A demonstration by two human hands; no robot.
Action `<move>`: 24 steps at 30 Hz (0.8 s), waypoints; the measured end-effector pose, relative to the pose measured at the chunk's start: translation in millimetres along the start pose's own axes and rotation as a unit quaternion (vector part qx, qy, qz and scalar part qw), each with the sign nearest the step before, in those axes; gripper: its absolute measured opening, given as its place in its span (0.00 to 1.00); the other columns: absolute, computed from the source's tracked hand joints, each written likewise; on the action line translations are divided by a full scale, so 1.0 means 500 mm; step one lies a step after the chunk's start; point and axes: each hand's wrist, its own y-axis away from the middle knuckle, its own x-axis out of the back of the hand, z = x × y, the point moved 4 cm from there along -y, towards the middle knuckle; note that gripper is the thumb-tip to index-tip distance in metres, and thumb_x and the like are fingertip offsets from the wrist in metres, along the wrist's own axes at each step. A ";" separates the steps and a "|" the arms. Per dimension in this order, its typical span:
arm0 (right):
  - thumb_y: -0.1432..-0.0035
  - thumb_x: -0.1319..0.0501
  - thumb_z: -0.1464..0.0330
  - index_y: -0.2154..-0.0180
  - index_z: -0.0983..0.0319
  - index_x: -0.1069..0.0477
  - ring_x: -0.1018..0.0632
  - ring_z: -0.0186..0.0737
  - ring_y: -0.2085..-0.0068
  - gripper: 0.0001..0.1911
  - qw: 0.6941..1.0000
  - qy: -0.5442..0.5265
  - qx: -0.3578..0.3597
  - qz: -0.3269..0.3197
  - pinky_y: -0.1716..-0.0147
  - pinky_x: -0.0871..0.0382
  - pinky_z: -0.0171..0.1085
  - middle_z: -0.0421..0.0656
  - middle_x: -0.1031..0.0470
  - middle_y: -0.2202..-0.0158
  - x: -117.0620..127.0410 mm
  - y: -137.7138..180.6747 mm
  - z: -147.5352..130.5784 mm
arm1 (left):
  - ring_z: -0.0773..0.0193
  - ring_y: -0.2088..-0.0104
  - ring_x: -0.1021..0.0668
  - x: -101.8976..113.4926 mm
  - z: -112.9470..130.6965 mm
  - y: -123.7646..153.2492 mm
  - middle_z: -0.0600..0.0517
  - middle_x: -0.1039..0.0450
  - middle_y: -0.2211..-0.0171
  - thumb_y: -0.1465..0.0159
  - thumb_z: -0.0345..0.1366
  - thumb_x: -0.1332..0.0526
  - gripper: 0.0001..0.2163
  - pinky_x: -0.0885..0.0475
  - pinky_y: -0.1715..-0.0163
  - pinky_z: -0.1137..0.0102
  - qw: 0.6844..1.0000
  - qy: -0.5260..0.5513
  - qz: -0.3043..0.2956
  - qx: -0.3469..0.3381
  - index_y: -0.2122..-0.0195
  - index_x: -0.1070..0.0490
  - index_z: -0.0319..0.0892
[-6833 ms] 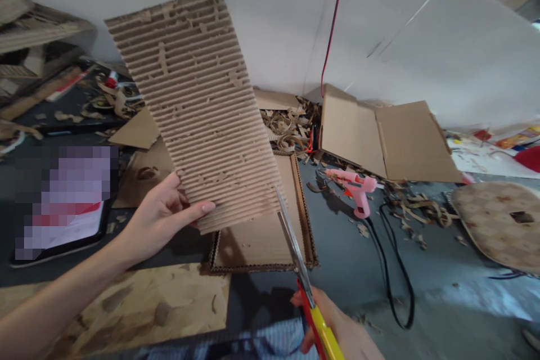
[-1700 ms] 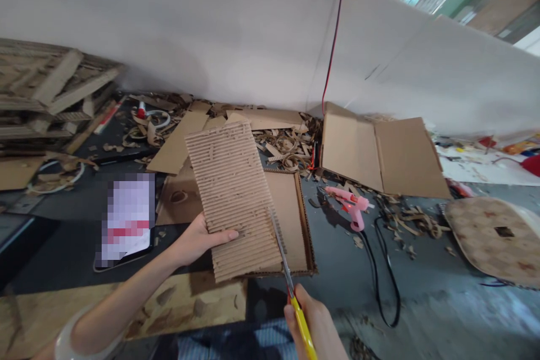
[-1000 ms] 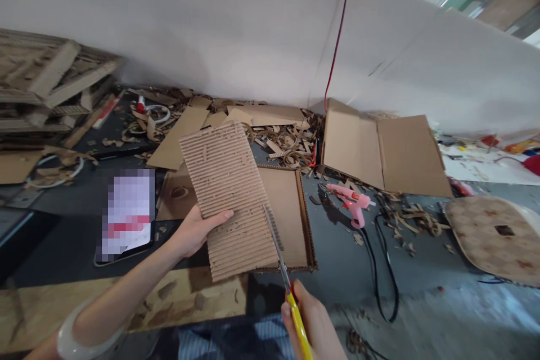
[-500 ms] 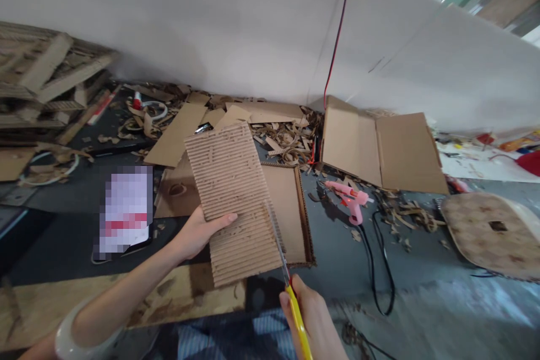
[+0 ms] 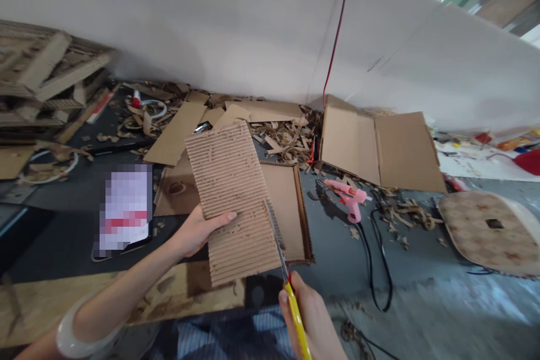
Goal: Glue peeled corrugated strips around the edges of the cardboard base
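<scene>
My left hand grips the left edge of a corrugated cardboard sheet, ribbed side up, thumb across its face. It is held tilted above a shallow cardboard tray. My right hand is closed on yellow-handled scissors. Their blades meet the sheet's lower right edge.
A pink glue gun with a black cord lies right of the tray. Behind it a folded cardboard box leans on the white wall. Scraps litter the grey table. A phone lies left, a round cardboard disc right, stacked cardboard far left.
The sheet came down from being raised upright to a low tilt over the tray. In the last second the hands and scissors have barely shifted.
</scene>
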 end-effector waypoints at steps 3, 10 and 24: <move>0.39 0.57 0.58 0.70 0.60 0.40 0.28 0.37 0.76 0.15 1.000 -0.002 -0.007 -0.016 0.77 0.41 0.30 0.43 0.30 0.76 0.001 0.003 -0.003 | 0.60 0.69 0.22 -0.005 -0.004 0.004 0.50 0.22 0.69 0.58 0.35 0.29 0.14 0.26 0.63 0.66 1.000 -0.012 -0.018 0.001 0.70 0.27 0.39; 0.39 0.58 0.56 0.64 0.64 0.36 0.26 0.39 0.71 0.21 0.998 -0.057 -0.013 -0.009 0.71 0.36 0.32 0.47 0.27 0.71 0.006 -0.010 -0.018 | 0.60 0.68 0.22 -0.007 -0.007 0.003 0.51 0.22 0.68 0.58 0.35 0.29 0.14 0.27 0.61 0.65 1.000 -0.019 -0.008 0.003 0.70 0.27 0.39; 0.40 0.56 0.54 0.69 0.64 0.36 0.30 0.37 0.74 0.21 0.997 -0.071 -0.012 0.004 0.75 0.40 0.31 0.43 0.31 0.75 -0.003 -0.009 -0.010 | 0.53 0.63 0.21 -0.002 0.005 -0.001 0.46 0.21 0.68 0.59 0.44 0.29 0.20 0.26 0.62 0.64 0.999 -0.002 0.047 -0.016 0.69 0.27 0.38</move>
